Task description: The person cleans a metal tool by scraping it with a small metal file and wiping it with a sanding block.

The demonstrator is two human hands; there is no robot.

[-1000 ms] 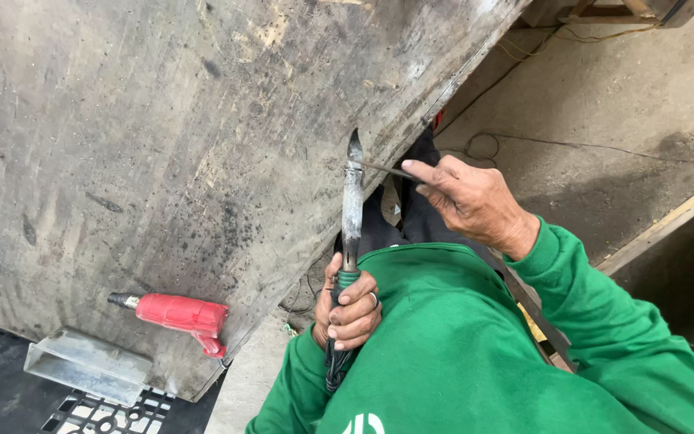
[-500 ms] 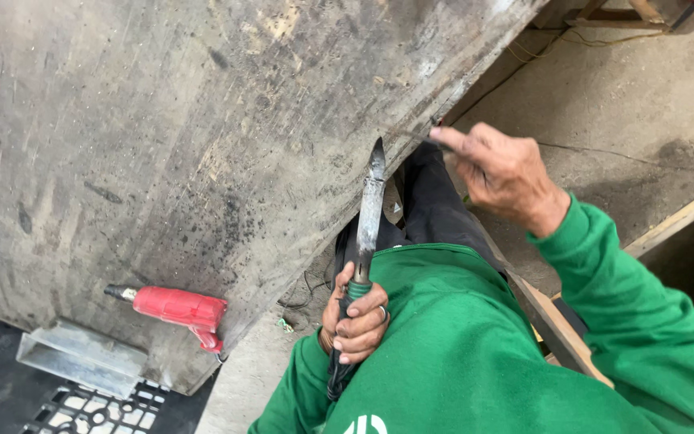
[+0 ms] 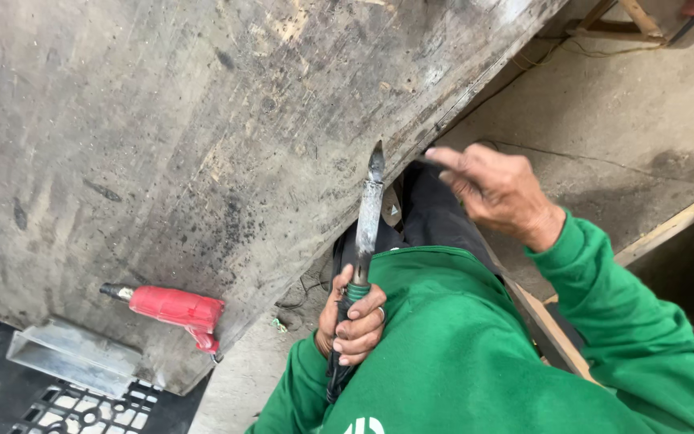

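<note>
My left hand [image 3: 353, 315] grips the green and black handles of long metal snips [image 3: 366, 215], blades pointing up against the edge of a big worn workbench top [image 3: 202, 137]. My right hand [image 3: 493, 191] is raised beside the bench edge, to the right of the blade tip, with fingers bent and the forefinger stretched toward the edge. I cannot tell whether something thin is pinched in it. Both arms wear green sleeves.
A red power tool [image 3: 172, 308] lies on the bench near its lower edge. A clear rectangular metal piece [image 3: 70, 355] sits by a black plastic grid [image 3: 82, 406]. Concrete floor [image 3: 620, 137] with a wooden frame [image 3: 616, 18] lies to the right.
My right hand has moved up and right along the bench edge. The snips have tilted slightly, their tip shifting right with the view.
</note>
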